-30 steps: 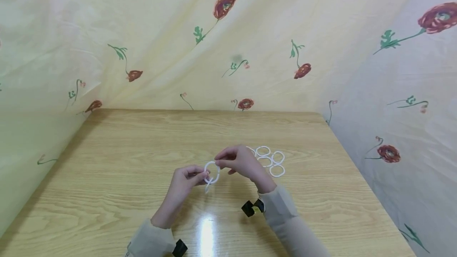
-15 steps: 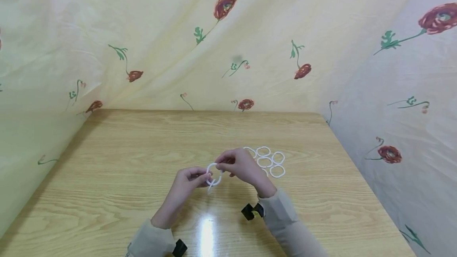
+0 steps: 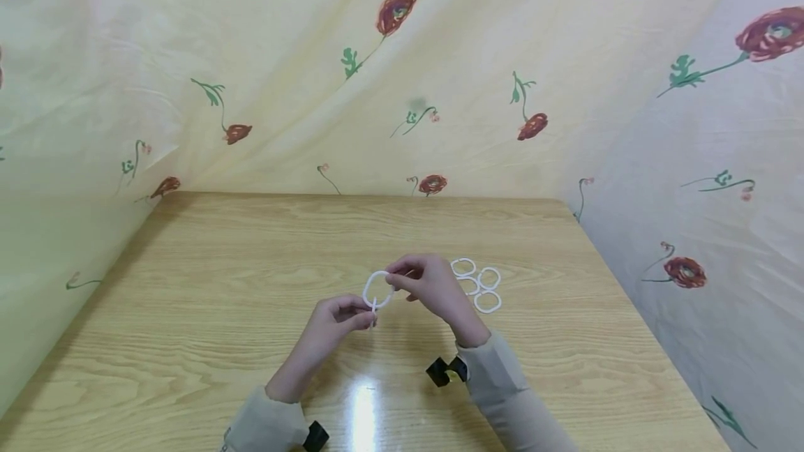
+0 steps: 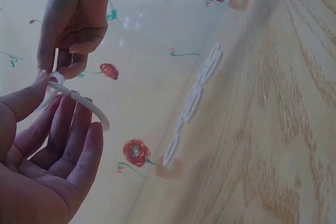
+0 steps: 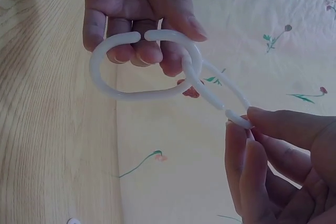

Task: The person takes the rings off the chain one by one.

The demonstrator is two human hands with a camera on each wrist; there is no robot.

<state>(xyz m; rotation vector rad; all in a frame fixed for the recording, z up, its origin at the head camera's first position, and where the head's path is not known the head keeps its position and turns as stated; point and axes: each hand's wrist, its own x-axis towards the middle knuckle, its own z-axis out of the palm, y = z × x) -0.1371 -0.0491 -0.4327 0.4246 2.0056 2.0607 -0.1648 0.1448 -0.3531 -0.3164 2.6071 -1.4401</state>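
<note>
Two white plastic C-shaped rings hang linked between my hands above the table. My right hand [image 3: 430, 288] pinches the upper ring [image 3: 364, 289] at its top right edge, between thumb and fingertips. Below it, my left hand [image 3: 342, 316] holds the second ring, seen nearly edge-on in the head view. In the right wrist view, the left-hand ring [image 5: 139, 96] shows a small gap facing the left fingers, and the right-hand ring [image 5: 207, 94] passes through its end. The right thumb and fingers sit right at that ring's split.
Several more white rings [image 3: 488, 300] lie flat in a cluster on the wooden table [image 3: 251, 257], right of and behind my right hand, which hides part of the group. A floral curtain [image 3: 283, 89] hangs along the back and sides. Black wrist cameras [image 3: 316, 436] sit at both cuffs.
My right hand has lifted its ring slightly up and to the right. The left fingers have shifted from the upper ring to the lower one, which dangled below before.
</note>
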